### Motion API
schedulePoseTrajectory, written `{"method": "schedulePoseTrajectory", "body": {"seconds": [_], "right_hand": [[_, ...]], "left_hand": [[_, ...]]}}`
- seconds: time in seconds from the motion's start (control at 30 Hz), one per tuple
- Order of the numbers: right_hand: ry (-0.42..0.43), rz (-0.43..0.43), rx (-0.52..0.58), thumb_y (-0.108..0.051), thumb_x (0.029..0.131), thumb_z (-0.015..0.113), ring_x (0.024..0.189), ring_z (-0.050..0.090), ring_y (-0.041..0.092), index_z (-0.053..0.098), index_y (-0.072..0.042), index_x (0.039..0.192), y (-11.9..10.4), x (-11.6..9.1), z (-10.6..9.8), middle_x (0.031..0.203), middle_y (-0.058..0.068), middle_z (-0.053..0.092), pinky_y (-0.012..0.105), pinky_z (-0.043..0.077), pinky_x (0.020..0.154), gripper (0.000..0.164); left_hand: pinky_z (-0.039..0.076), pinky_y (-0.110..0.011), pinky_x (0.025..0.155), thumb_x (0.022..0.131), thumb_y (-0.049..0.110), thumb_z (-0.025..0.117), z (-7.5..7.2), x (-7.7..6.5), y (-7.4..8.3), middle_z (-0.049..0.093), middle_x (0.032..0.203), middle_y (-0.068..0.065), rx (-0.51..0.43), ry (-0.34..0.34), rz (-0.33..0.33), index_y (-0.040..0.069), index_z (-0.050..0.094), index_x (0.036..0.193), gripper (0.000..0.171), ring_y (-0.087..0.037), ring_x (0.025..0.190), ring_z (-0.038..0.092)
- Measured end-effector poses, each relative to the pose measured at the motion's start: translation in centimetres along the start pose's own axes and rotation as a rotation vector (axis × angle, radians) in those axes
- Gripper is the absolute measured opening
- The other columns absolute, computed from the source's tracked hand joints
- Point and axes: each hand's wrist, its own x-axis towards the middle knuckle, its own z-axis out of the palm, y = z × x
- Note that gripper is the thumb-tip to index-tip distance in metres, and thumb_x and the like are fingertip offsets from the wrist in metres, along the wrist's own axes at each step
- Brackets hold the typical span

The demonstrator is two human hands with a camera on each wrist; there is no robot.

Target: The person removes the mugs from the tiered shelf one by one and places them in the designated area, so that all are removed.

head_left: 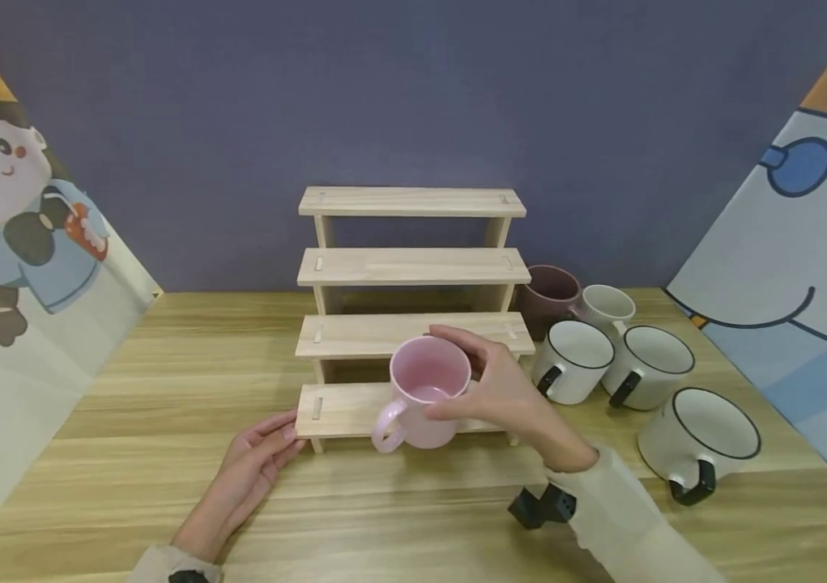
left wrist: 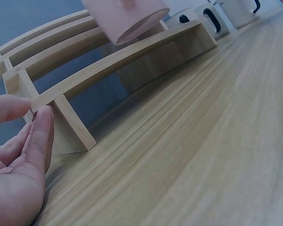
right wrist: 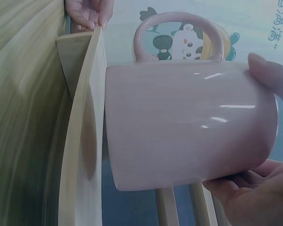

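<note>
A pink mug [head_left: 420,421] is in my right hand [head_left: 504,389], gripped around its body near the rim between thumb and fingers. Its handle points left, toward me in the head view. The mug's base hangs close over the lowest step of a four-step wooden display shelf [head_left: 413,267]; whether it touches cannot be told. At that step's left end, my left hand [head_left: 256,465] pinches the board, thumb above and fingers beneath, as the left wrist view shows. The right wrist view has the mug [right wrist: 188,127] large, with the left hand [right wrist: 88,13] beyond.
Right of the shelf stand a dark maroon mug [head_left: 546,300], a ribbed white mug [head_left: 606,306] and white mugs with black rims and handles, one of them [head_left: 697,437] nearest me. A wood-grain table [head_left: 165,389] lies beneath, with a dark blue backdrop [head_left: 413,97] behind.
</note>
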Motion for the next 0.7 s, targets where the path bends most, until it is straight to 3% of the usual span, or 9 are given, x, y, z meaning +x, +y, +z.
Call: {"method": "schedulePoseTrajectory", "body": {"seconds": [0.27, 0.53, 0.7], "right_hand": [[0.077, 0.006, -0.049, -0.011, 0.064, 0.087, 0.111, 0.059, 0.026, 0.046, -0.005, 0.139, 0.5, -1.8, -1.9, 0.135, 0.012, 0.055, 0.030, 0.054, 0.096, 0.086], [0.136, 0.077, -0.086, -0.012, 0.067, 0.086, 0.111, 0.058, 0.023, 0.043, -0.009, 0.142, 0.6, -3.9, -3.9, 0.133, 0.008, 0.056, 0.022, 0.053, 0.092, 0.086], [0.188, 0.095, -0.134, -0.014, 0.070, 0.085, 0.109, 0.058, 0.013, 0.043, -0.013, 0.143, 0.6, -5.3, -5.1, 0.135, 0.008, 0.054, 0.016, 0.051, 0.090, 0.084]], "left_hand": [[0.054, -0.014, 0.091, 0.095, -0.003, 0.048, 0.2, 0.0, -0.1, 0.066, 0.112, 0.002, 0.028, 0.025, -0.003, 0.014, 0.061, 0.110, 0.026, -0.008, 0.102, 0.064], [0.054, -0.013, 0.091, 0.096, -0.002, 0.047, 0.0, 0.1, -0.1, 0.066, 0.112, 0.004, 0.028, 0.028, -0.003, 0.016, 0.062, 0.110, 0.027, -0.006, 0.102, 0.064], [0.054, -0.013, 0.091, 0.096, -0.002, 0.047, 0.0, 0.0, -0.1, 0.066, 0.113, 0.004, 0.023, 0.026, -0.002, 0.017, 0.063, 0.110, 0.028, -0.006, 0.102, 0.064]]}}
